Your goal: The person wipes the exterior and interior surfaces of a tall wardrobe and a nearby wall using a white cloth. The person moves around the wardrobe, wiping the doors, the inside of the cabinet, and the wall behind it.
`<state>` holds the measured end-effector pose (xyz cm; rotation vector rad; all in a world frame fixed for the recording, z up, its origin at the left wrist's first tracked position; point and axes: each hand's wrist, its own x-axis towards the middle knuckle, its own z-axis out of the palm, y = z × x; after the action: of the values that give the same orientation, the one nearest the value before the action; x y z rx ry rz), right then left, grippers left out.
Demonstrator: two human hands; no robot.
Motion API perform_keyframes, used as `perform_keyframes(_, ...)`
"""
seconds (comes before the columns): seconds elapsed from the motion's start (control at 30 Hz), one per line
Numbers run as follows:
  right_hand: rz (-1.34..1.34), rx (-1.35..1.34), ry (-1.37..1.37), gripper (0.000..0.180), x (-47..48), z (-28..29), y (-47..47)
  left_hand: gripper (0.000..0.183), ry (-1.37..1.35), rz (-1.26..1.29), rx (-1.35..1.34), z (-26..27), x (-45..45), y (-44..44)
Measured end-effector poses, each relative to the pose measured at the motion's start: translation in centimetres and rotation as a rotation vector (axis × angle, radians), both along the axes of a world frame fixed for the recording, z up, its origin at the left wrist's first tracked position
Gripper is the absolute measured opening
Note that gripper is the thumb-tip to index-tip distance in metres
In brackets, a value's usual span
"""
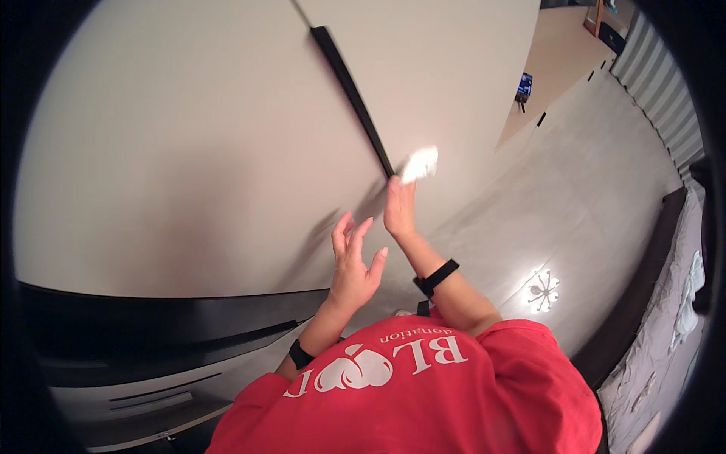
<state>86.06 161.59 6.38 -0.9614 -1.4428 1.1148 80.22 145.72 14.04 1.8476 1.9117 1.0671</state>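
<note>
Before me rises a pale, smooth cabinet door (255,113) with a long, dark handle strip (354,96) running down it. My right hand (400,210) is at the strip's lower end and holds a bright white cloth or tissue (421,163), which spreads beyond the fingertips. How much of the cloth lies inside the hand is hidden. To the left and nearer my body, my left hand (354,272) is raised with its fingers apart and slightly bent. It holds nothing, and it casts a shadow on the door.
A dark glossy panel (170,335) and drawers (164,397) lie at lower left. Grey floor (544,210) reflects a ceiling lamp. At right stand a bed (641,374) and a striped curtain (661,85). A phone (525,85) stands on a wooden surface (558,51) at upper right.
</note>
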Motion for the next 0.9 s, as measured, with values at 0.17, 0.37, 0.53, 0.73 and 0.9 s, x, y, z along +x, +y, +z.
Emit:
perform_keyframes(0.17,-0.292,0.766,-0.048,0.059,0.6,10.1,8.9,0.055,0.029,-0.005,-0.066,0.3,0.9,1.1)
perform_keyframes(0.37,-0.648,0.488,0.117,0.059,4.8,1.2,19.1,0.055,0.09,0.068,-0.078,1.0,1.8,2.2)
perform_keyframes(0.53,-0.319,-1.008,0.96,0.061,2.9,-12.4,12.9,0.054,0.109,0.125,-0.071,1.0,2.7,4.0)
perform_keyframes(0.73,-0.153,-0.369,0.213,0.056,0.6,-5.1,4.9,0.056,0.115,0.142,-0.107,1.0,3.9,6.3)
perform_keyframes(0.9,-0.014,0.879,-0.288,0.053,6.0,10.6,10.1,0.058,0.097,0.12,-0.096,0.2,5.3,8.6)
